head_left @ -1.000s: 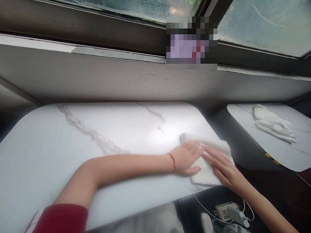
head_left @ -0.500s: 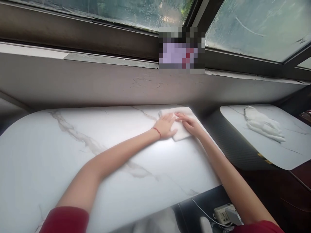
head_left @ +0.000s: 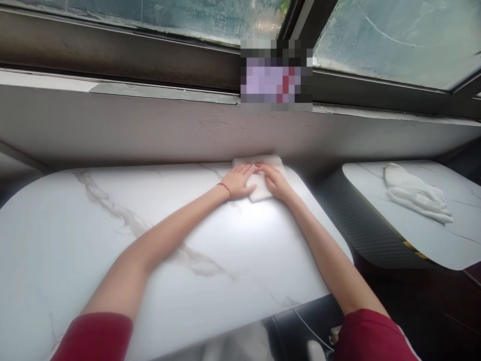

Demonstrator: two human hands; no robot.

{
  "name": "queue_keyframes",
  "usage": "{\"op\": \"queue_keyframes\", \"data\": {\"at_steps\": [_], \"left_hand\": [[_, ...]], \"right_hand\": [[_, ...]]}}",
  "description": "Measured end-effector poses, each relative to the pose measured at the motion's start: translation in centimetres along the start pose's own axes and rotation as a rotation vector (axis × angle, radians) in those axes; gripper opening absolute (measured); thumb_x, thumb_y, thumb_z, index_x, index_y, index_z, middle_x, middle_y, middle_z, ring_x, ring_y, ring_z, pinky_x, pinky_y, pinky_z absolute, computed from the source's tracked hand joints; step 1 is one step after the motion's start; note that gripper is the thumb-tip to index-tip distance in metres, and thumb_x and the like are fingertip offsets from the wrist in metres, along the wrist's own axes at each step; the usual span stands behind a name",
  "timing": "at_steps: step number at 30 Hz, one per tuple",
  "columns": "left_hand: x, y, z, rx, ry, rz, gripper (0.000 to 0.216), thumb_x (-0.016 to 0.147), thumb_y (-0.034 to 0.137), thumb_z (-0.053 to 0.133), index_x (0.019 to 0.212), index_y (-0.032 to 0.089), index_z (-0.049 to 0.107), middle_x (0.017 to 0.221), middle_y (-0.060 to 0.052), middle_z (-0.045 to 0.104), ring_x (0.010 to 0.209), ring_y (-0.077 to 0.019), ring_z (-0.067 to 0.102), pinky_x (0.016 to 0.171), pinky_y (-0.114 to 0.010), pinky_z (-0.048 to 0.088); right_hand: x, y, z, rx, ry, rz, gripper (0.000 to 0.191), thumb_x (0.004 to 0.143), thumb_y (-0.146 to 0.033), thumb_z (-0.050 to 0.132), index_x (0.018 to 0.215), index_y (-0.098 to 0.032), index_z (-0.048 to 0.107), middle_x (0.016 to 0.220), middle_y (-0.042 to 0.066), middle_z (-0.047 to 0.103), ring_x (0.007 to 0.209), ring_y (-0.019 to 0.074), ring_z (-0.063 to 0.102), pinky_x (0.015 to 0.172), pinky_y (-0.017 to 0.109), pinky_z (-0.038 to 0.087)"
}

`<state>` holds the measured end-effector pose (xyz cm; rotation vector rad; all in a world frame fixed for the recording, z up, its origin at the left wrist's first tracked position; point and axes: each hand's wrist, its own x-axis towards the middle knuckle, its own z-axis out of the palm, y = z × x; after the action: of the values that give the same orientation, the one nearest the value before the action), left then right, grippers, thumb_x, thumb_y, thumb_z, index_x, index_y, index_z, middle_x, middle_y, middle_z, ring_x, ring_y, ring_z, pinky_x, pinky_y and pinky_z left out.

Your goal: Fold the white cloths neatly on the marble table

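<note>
A folded white cloth (head_left: 261, 189) lies flat at the far edge of the white marble-patterned table (head_left: 93, 235), its far end reaching up to the wall. My left hand (head_left: 239, 181) presses on the cloth's left part with fingers stretched out and the thumb apart; a thin red bracelet circles that wrist. On the cloth's right side rests my right hand (head_left: 273, 180), fingers extended toward the left fingertips. Both palms face down, and neither hand grips the cloth.
To the right, across a gap, a second marble-patterned table (head_left: 466, 220) bears a crumpled white cloth (head_left: 417, 193). A wall (head_left: 150, 125) and windows (head_left: 398, 40) run behind. Below the near edge are a white cable (head_left: 311, 328) and part of a socket block (head_left: 334, 333).
Both hands have slid the cloth to the left and farther away, from the table's right edge to the back edge by the wall. The view has shifted slightly.
</note>
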<state>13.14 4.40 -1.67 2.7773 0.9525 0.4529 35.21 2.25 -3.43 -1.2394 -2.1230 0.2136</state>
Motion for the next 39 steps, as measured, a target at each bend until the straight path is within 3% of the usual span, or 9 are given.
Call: {"op": "queue_keyframes", "data": {"at_steps": [13, 21, 27, 34, 39], "left_hand": [[-0.3, 0.4, -0.4, 0.066, 0.004, -0.014, 0.058, 0.102, 0.043, 0.035, 0.151, 0.013, 0.042, 0.163, -0.016, 0.037, 0.150, -0.0282, 0.034, 0.123, -0.048, 0.027], [-2.0, 1.4, -0.7, 0.083, 0.015, -0.024, 0.059, 0.099, 0.038, 0.040, 0.149, 0.008, 0.045, 0.161, -0.018, 0.040, 0.149, -0.0295, 0.036, 0.124, -0.046, 0.025], [-7.9, 3.3, -1.5, 0.140, 0.000, 0.014, 0.060, 0.100, 0.039, 0.037, 0.149, 0.004, 0.045, 0.160, -0.020, 0.041, 0.150, -0.0308, 0.035, 0.125, -0.047, 0.025], [-16.8, 7.2, -3.0, 0.179, -0.022, 0.148, 0.062, 0.103, 0.041, 0.031, 0.151, 0.003, 0.042, 0.160, -0.020, 0.042, 0.150, -0.0315, 0.036, 0.123, -0.047, 0.030], [-21.8, 10.4, -3.7, 0.262, 0.009, 0.191, 0.059, 0.104, 0.038, 0.034, 0.147, 0.002, 0.047, 0.157, -0.022, 0.044, 0.148, -0.0343, 0.040, 0.120, -0.047, 0.032]], "right_hand": [[0.0, -1.1, 0.4, -0.072, 0.041, -0.040, 0.048, 0.086, -0.009, 0.034, 0.118, -0.022, 0.067, 0.131, 0.009, 0.070, 0.133, 0.0247, 0.057, 0.115, 0.052, 0.041], [-1.2, -4.4, 0.3, -0.166, -0.041, 0.061, 0.049, 0.085, -0.007, 0.035, 0.123, -0.020, 0.064, 0.138, 0.012, 0.064, 0.137, 0.0276, 0.052, 0.112, 0.053, 0.041], [-4.9, -9.1, 1.1, -0.166, -0.026, -0.009, 0.045, 0.092, -0.011, 0.034, 0.125, -0.020, 0.063, 0.142, 0.012, 0.061, 0.137, 0.0275, 0.051, 0.112, 0.051, 0.041], [-12.3, -17.3, 1.0, -0.307, -0.081, -0.109, 0.045, 0.100, -0.017, 0.034, 0.141, -0.021, 0.052, 0.151, 0.014, 0.052, 0.140, 0.0279, 0.048, 0.112, 0.050, 0.042], [-15.9, -23.1, 1.2, -0.480, -0.090, -0.175, 0.054, 0.094, -0.010, 0.039, 0.147, -0.007, 0.044, 0.152, 0.023, 0.048, 0.143, 0.0339, 0.043, 0.111, 0.051, 0.041]]}}
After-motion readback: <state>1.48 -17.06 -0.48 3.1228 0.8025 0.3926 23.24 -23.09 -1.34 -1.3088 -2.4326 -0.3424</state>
